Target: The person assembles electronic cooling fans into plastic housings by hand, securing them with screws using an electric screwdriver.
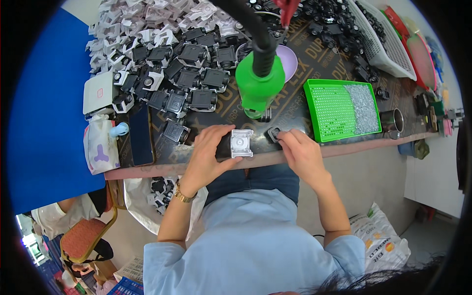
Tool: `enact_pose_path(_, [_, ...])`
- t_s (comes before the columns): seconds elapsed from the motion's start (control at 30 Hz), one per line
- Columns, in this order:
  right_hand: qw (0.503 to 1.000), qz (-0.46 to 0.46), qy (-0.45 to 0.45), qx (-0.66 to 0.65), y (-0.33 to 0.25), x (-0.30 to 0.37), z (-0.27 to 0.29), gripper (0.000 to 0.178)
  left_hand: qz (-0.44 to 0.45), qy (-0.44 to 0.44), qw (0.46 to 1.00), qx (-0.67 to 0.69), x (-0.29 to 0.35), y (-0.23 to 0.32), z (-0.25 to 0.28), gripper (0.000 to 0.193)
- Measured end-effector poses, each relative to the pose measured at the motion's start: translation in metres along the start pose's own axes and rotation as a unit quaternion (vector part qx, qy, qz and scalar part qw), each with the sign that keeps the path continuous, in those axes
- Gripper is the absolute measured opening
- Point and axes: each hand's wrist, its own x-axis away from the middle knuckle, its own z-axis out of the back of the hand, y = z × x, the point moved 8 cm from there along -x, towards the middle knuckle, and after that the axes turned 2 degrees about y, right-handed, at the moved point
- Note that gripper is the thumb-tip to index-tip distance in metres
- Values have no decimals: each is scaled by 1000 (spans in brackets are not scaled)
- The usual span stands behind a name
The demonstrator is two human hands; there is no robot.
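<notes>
My left hand (pixel 209 152) is at the table's front edge, its thumb and forefinger gripping a whitish moulded plastic part (pixel 241 143) at the near and far ends. The part is roughly square with a round raised middle. To its right, my right hand (pixel 302 152) pinches a small black plastic piece (pixel 273 134) between thumb and fingertips. The two pieces are apart. Just beyond them hangs a green power screwdriver (pixel 260 81) on a thick black cable, its tip low over the table; neither hand touches it.
Black-and-white toy car assemblies (pixel 189 78) and white plastic shells (pixel 142 24) crowd the back left. At right are a green tray (pixel 322 135) with small silvery screws, a metal cup (pixel 392 122) and a white basket (pixel 393 59). A phone (pixel 141 135) lies at left beside a tissue pack (pixel 102 145).
</notes>
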Motion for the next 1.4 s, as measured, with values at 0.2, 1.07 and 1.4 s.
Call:
enact_pose_path(0.2, [982,-24,22,-188,-7,-6,-9,16,15,-3,1000,20,0,-2,1,78])
enact_pose_path(1.07, [973,205,56,-91,-52,-32,-21,26,-3,-20,995,97,-12,-1,-12,85])
enact_pose_path(1.4, [956,292,4,-21,-69,-28,-27,33,-7,-40,990,137,-13,-4,-13,86])
